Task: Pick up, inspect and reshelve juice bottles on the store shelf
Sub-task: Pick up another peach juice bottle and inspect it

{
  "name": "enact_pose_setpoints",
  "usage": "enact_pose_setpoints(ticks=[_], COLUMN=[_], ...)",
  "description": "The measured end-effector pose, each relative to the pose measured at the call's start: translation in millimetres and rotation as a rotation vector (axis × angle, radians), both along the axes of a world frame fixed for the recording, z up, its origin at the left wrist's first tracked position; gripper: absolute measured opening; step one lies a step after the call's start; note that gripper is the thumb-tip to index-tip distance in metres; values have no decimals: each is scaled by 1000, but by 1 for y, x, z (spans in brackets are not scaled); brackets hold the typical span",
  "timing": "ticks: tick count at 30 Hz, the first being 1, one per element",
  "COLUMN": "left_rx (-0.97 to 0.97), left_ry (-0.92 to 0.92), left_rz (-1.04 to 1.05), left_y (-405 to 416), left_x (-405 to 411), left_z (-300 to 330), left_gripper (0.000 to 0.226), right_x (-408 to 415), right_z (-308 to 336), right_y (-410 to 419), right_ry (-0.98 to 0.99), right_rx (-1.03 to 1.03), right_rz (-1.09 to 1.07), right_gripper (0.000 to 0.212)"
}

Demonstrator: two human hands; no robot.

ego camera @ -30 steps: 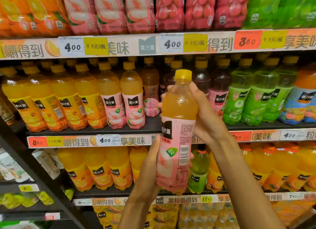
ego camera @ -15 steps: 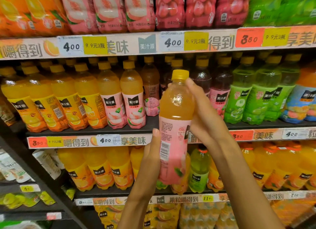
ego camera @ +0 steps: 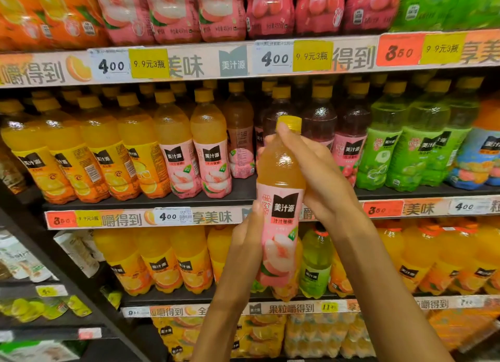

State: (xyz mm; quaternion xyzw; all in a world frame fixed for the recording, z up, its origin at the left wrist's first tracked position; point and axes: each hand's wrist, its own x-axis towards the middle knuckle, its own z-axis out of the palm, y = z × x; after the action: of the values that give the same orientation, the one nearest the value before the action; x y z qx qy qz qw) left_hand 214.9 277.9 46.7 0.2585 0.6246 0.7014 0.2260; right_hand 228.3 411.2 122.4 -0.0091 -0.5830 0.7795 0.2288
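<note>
Single head cam, wide-angle, facing the store shelf [ego camera: 243,61] straight on and tilted slightly down, close range. Both forearms enter from the bottom edge; shelf rows fill the frame and bow toward the edges.

The peach bottle [ego camera: 280,199] got turned round in the hands: a sec ago its barcode side faced us, now the black logo & peach pic did. The right hand [ego camera: 316,172] slid up its neck, fingertip by the yellow cap [ego camera: 290,123]. The left hand [ego camera: 247,242] held lower down.
</note>
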Motion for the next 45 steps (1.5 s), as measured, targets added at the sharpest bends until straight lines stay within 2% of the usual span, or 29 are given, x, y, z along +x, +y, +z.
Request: enact_pose_setpoints(ticks=[2,5,8,10,13,15,18,20,22,24,26,28,32,36,40,42,45], left_rx=[56,122,116,83,7,-32,-28,28,120,176,179,130,26,-6,118,189,296], left_ry=[-74,-209,-245,-205,-99,-40,-19,-87,-237,-357,-396,-356,-203,-127,-273,-343,-458], left_rz=[-2,-123,-202,-161,-56,-47,0,-52,-167,-278,-328,-297,-155,-152,-200,-240,-298], left_y=[3,2,4,7,7,10,18,18,14,11,11,13,10,7,1,-4,-14], left_x=[2,1,3,3,-3,-3,0,0,-2,-2,0,0,-4,3,6,10,16], left_z=[-1,-3,-6,-6,0,3,1,-2,-5,-7,-9,-9,0,4,8,11,26], left_gripper=[65,70,73,68,59,63,70,73,73,73,76,76,70,61,63,63,58], right_x=[1,1,0,-1,3,4,2,0,-2,-4,-7,-9,-7,-11,-15,-19,-29], right_z=[1,-2,-5,-5,-8,-9,-7,-5,-6,-10,-11,-9,-2,3,3,-3,-13], right_y=[4,7,4,5,9,10,11,16,19,17,14,16,22,22,22,19,17], right_ry=[-32,-18,-27,-9,-7,14,-20,-40,-38,-42,-38,-32,-22,-92,-99,-107,-150], right_rx=[-16,-123,-235,-232,-104,-49,-34,-59,-94,-178,-263,-231,16,43,-10,-77,-230], right_rz=[60,174,269,226,25,-60,-33,21,70,166,237,206,27,30,168,222,292], right_gripper=[33,29,33,28,24,22,23,22,24,36,40,32,21,27,27,23,28])
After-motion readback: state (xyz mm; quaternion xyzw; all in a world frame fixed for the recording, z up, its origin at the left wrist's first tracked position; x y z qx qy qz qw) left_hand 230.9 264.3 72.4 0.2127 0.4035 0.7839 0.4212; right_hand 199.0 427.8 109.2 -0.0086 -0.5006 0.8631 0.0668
